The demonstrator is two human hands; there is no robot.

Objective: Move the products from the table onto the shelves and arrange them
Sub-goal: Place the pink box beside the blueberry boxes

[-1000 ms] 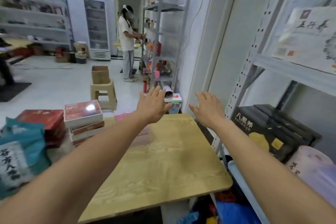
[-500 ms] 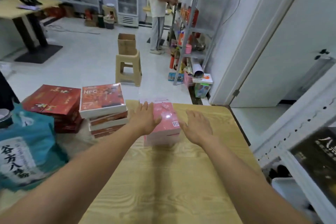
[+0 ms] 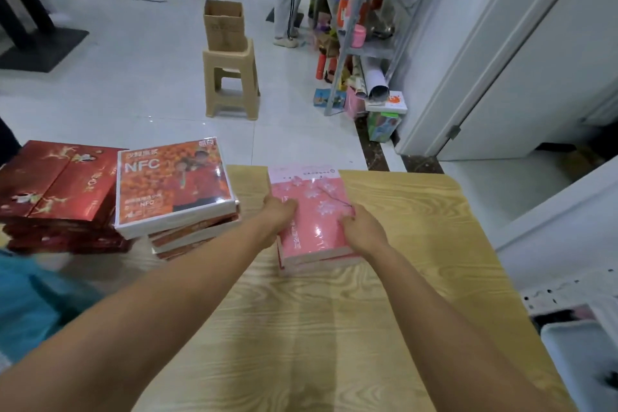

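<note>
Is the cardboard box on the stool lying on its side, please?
No, the cardboard box stands upright on the stool, its top open.

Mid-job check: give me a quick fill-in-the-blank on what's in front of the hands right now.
1. The left hand and right hand grip the pink box over the ___ table.
2. The orange box topping the stack left of it reads ___.
3. The beige stool carries an open ___ carton.
Missing words: wooden; NFC; cardboard.

Pink blossom-patterned box, woodgrain table
</note>
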